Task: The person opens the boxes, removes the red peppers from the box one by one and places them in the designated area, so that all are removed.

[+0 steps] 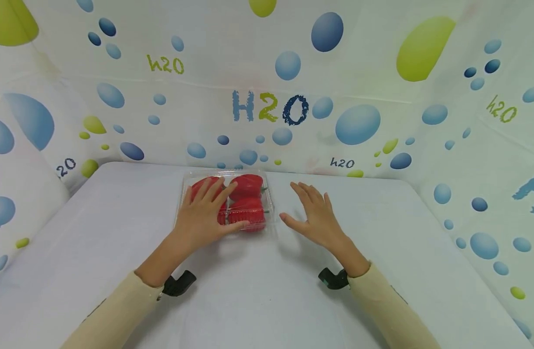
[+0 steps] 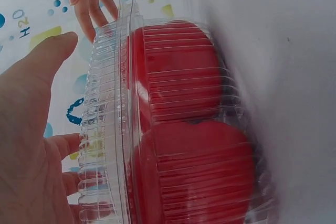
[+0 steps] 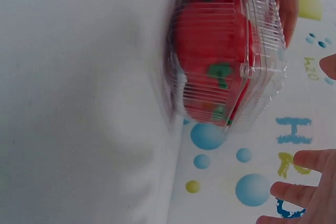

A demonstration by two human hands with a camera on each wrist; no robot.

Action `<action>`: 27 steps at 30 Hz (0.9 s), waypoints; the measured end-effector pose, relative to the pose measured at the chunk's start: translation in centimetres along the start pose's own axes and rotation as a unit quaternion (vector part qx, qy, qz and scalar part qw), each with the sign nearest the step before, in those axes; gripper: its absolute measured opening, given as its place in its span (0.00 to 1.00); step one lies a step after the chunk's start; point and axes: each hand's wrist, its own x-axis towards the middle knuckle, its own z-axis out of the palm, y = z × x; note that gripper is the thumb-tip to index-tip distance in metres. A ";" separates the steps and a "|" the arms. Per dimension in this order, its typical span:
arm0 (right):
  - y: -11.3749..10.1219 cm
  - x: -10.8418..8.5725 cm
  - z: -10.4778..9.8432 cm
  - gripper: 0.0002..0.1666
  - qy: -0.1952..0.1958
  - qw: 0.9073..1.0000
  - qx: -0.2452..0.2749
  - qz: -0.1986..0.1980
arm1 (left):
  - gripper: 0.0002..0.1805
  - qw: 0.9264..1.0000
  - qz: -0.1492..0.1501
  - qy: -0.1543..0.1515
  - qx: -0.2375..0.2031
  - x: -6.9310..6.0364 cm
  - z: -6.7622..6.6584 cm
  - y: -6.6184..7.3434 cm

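A clear plastic clamshell box (image 1: 270,206) lies on the table near its back edge. Inside it are several red bell peppers (image 1: 247,187), and green stems (image 3: 219,71) show in the right wrist view. My left hand (image 1: 199,213) is spread over the left part of the box, with straight fingers above the lid (image 2: 125,103). Whether it touches the lid I cannot tell. To the right of the box, apart from it, my right hand (image 1: 316,215) hovers with its fingers loosely spread and nothing in it. The left hand hides part of the box.
A white cloth covers the table (image 1: 267,300). Directly behind it hangs a white backdrop (image 1: 223,48) printed with bubbles and lettering, which also runs along both sides. Dark wrist-worn pieces (image 1: 179,283) stick out inward under the forearms.
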 end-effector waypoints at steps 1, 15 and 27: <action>0.0 0.0 0.1 0.46 0.002 1.000 0.002 -0.003 | 0.53 1.000 0.003 0.001 0.001 0.0 0.1 0.0; -0.8 -0.1 0.8 0.45 -0.015 0.998 0.062 -0.004 | 0.49 1.000 0.011 0.016 -0.004 -0.3 0.5 0.2; -1.3 -0.4 1.4 0.44 -0.062 0.987 0.143 0.026 | 0.45 0.999 0.018 0.029 0.007 -0.4 1.0 0.2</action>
